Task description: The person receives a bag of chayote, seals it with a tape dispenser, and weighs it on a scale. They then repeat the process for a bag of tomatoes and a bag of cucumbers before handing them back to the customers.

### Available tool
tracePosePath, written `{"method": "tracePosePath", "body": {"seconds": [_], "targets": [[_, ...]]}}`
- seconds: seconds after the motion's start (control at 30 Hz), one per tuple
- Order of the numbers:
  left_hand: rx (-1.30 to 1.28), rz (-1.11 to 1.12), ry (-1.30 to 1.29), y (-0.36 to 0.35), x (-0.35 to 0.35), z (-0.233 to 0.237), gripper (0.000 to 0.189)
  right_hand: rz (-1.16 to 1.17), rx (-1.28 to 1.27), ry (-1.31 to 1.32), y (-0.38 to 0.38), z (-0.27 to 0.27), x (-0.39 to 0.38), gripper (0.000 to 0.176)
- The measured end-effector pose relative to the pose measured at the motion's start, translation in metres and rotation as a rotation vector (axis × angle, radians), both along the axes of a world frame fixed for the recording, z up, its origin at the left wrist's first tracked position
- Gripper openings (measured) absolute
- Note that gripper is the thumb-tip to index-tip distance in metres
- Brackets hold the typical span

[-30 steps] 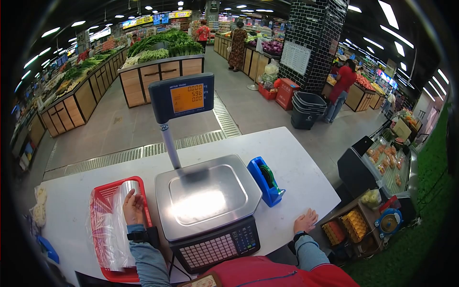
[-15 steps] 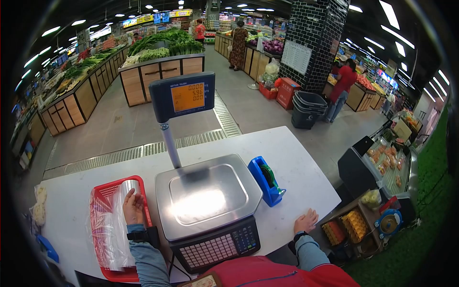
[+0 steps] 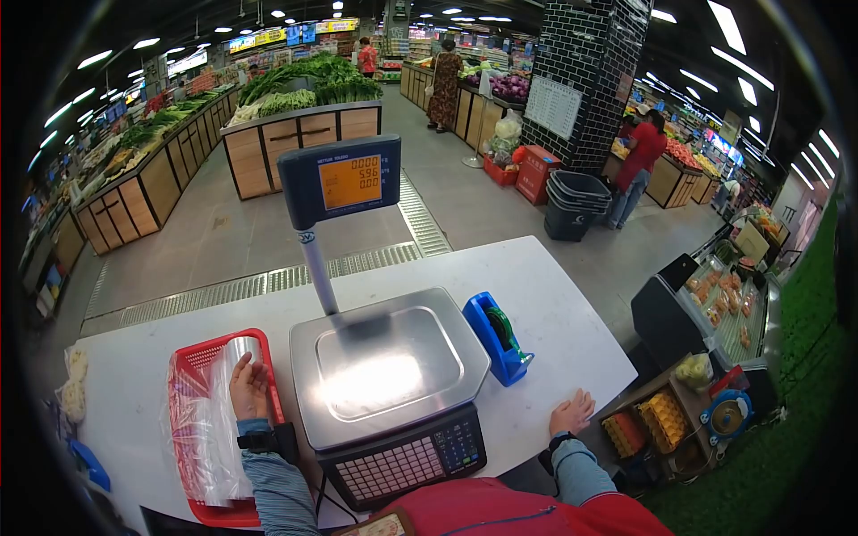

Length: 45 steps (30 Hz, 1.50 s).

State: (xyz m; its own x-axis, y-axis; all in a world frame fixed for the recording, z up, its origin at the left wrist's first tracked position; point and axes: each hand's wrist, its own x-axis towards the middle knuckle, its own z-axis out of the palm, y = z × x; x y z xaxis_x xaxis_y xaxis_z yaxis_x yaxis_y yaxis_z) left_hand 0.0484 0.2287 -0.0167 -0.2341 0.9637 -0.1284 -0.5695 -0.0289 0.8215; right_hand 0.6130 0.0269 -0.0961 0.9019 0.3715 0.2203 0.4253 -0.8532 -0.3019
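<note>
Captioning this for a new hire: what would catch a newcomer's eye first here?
The steel weighing scale sits mid-counter, its orange display raised on a pole. The left hand rests on a roll of plastic bags in a red basket; the right hand lies flat at the white counter edge.

basket (image 3: 189, 357): red mesh
bag roll (image 3: 219, 402): clear
scale pan (image 3: 384, 362): silver
display (image 3: 350, 182): orange
tape dispenser (image 3: 494, 338): blue, green tape
counter (image 3: 554, 313): white

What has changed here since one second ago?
Only the distant person in red in the far aisle drifted a little left. The left hand rests on the plastic bag roll as before, the right hand flat on the counter.
</note>
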Motion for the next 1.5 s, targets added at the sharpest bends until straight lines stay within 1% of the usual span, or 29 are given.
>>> {"method": "tracePosePath", "body": {"seconds": [0.17,0.23,0.3,0.4,0.47,0.53,0.7,0.83,0.9,0.93,1.0,1.03,1.1,1.17,1.23,1.33,1.5], "targets": [[0.001,-0.002,0.001,0.0,0.0,0.0,0.029,0.0,0.002,-0.004,0.0,-0.003,0.001,0.046],[0.0,-0.007,0.0,0.0,-0.001,0.0,0.029,-0.017,-0.012,-0.082,0.0,-0.008,0.003,0.045],[0.001,-0.01,0.005,0.0,-0.001,0.0,0.028,-0.016,-0.012,-0.08,0.0,-0.008,0.003,0.045],[-0.028,0.04,-0.049,-0.006,0.01,0.017,0.026,-0.015,-0.016,-0.084,0.0,-0.008,0.003,0.045],[-0.028,0.039,-0.049,-0.006,0.01,0.017,0.027,-0.015,-0.02,-0.088,0.0,-0.007,0.002,0.045],[-0.028,0.039,-0.049,-0.006,0.01,0.017,0.027,0.002,0.004,-0.004,0.0,-0.003,0.001,0.046],[-0.023,0.038,-0.051,-0.004,0.008,0.014,0.027,0.002,0.004,0.0,0.0,-0.002,0.001,0.046],[-0.046,0.062,-0.068,-0.007,0.011,0.021,0.026,0.0,0.003,0.004,0.0,-0.002,0.001,0.046],[0.021,0.164,-0.145,-0.008,0.011,0.023,0.03,0.0,0.008,0.005,0.0,-0.001,0.001,0.046],[0.022,0.163,-0.145,-0.008,0.012,0.024,0.03,0.0,0.013,0.006,0.0,-0.001,0.001,0.046],[0.208,0.349,-0.071,-0.007,0.014,0.027,0.03,0.003,0.018,-0.003,-0.001,-0.004,0.002,0.046],[0.207,0.349,-0.07,-0.006,0.01,0.023,0.03,0.009,0.023,-0.014,-0.001,-0.004,0.002,0.046],[0.371,0.385,-0.057,-0.004,0.0,0.011,0.024,0.009,0.018,-0.006,0.0,-0.002,0.001,0.046],[0.344,0.41,-0.06,-0.009,0.004,0.021,0.021,0.008,0.012,0.001,0.0,-0.001,0.0,0.046],[0.316,0.435,-0.065,-0.012,0.007,0.029,0.022,0.009,0.015,0.002,0.0,-0.002,0.002,0.046],[0.302,0.489,-0.137,-0.013,0.008,0.034,0.025,-0.01,-0.014,-0.072,0.0,-0.006,0.002,0.044],[0.213,0.547,-0.18,-0.018,0.007,0.041,0.025,-0.006,-0.007,-0.077,0.001,-0.008,0.002,0.045]]}}
